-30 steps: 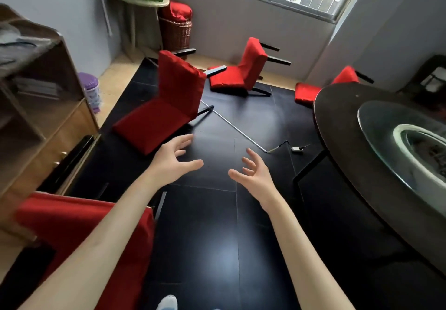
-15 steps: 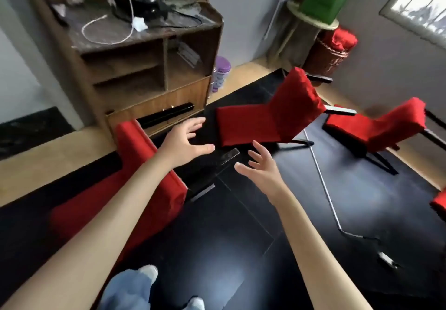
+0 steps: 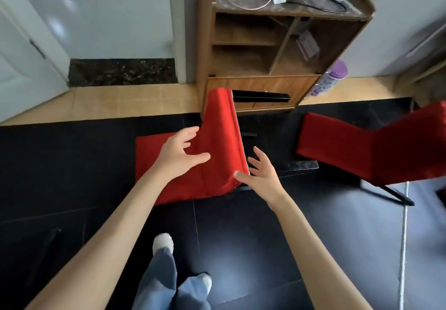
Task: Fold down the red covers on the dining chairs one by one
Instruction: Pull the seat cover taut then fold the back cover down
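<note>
Both arms stretched forward over a black floor point(image 3: 241, 249). Left hand point(image 3: 177, 154) with fingers spread and loosely bent, hovering in front of the red cover point(image 3: 222, 140) of the nearest chair, holding nothing; whether fingertips touch the cloth, cannot tell. Right hand point(image 3: 263, 177) also spread wide, thumb tip just beside the cover's lower right corner, fingers pointing past its right edge. Cover lying between the two hands, reaching beyond the fingertips toward a wooden shelf point(image 3: 284, 44). Second red chair point(image 3: 369, 150) well to the right of the right fingers. Purple bottle point(image 3: 330, 78) beside the shelf
</note>
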